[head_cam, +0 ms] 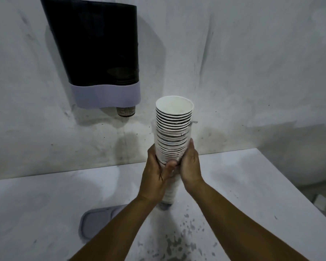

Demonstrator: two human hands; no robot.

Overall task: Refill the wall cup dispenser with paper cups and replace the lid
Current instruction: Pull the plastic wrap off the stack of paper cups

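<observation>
The wall cup dispenser (94, 53) hangs at upper left, a dark tinted body with a pale band along its base, and one cup (126, 112) pokes out of the bottom opening, so it seems to hold only a few cups. Its top edge runs out of view, so I cannot tell whether it is open. Below it, near the front of the white counter (252, 185), lies a grey oval piece (96, 221), probably the lid set aside so the dispenser can be loaded from above.

To the right, both hands hold a tall stack of paper cups (174, 132) upright, mouths up, with the bottom end apparently resting on the counter. A clear plastic sleeve (153, 129) covers its lower part, while the top rims stand bare. The left hand (159, 174) wraps its grip around the sleeved stack low down, thumb across the front; the right hand (190, 166) closes on the opposite side, fingers curled behind. Gripping from both sides keeps the loose column straight and likely lets the person work the sleeve downward off the cups. The stack stands well apart from the dispenser, so the loading is not yet begun
</observation>
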